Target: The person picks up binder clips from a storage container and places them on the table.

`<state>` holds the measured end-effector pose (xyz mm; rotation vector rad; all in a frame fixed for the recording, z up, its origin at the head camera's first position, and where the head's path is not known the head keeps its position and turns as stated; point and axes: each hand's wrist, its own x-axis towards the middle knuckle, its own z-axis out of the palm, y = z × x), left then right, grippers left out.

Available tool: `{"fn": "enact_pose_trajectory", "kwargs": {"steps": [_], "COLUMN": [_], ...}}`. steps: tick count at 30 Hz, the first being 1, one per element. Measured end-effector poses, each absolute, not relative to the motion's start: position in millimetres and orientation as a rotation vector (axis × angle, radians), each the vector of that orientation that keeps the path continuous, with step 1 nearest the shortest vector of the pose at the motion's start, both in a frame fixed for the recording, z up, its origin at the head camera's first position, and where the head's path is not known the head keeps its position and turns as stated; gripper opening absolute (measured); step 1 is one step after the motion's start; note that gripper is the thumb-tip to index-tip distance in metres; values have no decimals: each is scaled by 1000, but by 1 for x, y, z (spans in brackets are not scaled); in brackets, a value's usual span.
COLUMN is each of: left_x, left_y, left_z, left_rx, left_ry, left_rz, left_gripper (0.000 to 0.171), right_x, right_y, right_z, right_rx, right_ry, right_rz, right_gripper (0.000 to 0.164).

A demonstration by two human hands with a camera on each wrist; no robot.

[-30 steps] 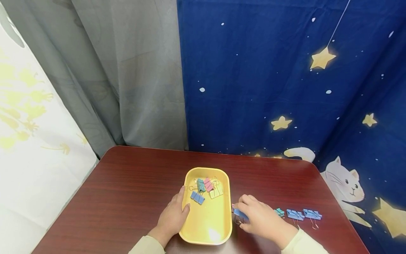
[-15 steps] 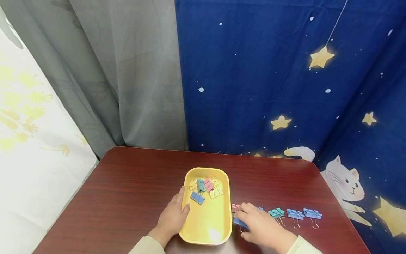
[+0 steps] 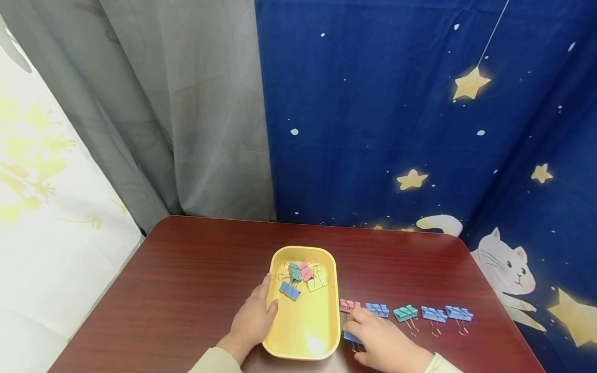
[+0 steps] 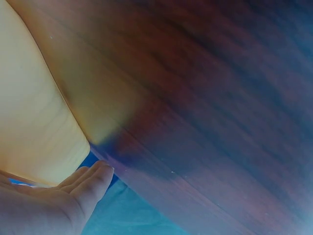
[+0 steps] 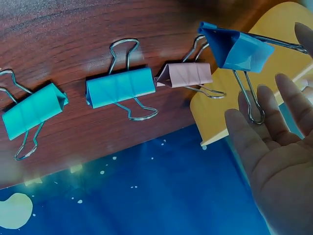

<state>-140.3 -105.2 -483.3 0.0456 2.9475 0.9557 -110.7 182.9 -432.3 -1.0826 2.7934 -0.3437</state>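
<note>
A yellow tray (image 3: pixel 303 336) holds a teal, a blue, a pink and a pale yellow binder clip, bunched toward its far end. My left hand (image 3: pixel 252 318) rests along the tray's left side, fingers straight against the outer wall and thumb at the rim. Right of the tray, my right hand (image 3: pixel 384 342) holds a blue binder clip (image 5: pixel 239 49) by its wire handles, between thumb and fingers. From the head, that hand covers much of the clip. Behind it stand a pink binder clip (image 3: pixel 350 305) and another blue binder clip (image 3: pixel 378 310).
The row continues rightward with a teal binder clip (image 3: pixel 406 313) and two more blue ones, the last blue binder clip (image 3: pixel 459 313) nearest the table's right side. The dark red table (image 3: pixel 210 269) ends at grey and blue curtains (image 3: pixel 350 129).
My right hand has brought the blue binder clip toward me, uncovering the pink, blue and teal clips behind. My left hand and the tray stay in place.
</note>
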Motion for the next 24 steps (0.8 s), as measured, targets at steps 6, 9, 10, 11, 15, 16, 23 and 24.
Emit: {"fn": "enact_pose_trajectory", "kwargs": {"steps": [6, 9, 10, 11, 15, 16, 23, 24], "left_x": [-141, -141, -141, -141, -141, -141, -140, -140], "left_y": [-106, -106, -106, -106, -106, -106, -106, -106], "left_z": [-485, -485, -486, -486, -485, -485, -485, -485], "left_rx": [39, 46, 47, 48, 53, 55, 59, 59], "left_ry": [2946, 2947, 2948, 2948, 2946, 2945, 2949, 2949], "left_rz": [948, 944, 942, 942, 943, 945, 951, 952], "left_gripper": [65, 65, 65, 65, 65, 65, 65, 65], "right_x": [-109, -109, -108, -108, -108, -108, -107, -107], "right_y": [182, 182, 182, 182, 181, 181, 181, 181], "right_z": [-437, -439, -439, -440, -440, -441, -446, -447], "right_rx": [-1053, -1048, -1050, -1048, -1046, -1051, -1104, -1110], "right_ry": [2748, 2747, 2750, 2748, 2738, 2736, 2729, 2724], "right_rz": [-320, -320, -319, -323, -341, -346, -372, -376], "right_gripper": [44, 45, 45, 45, 43, 43, 40, 40]}}
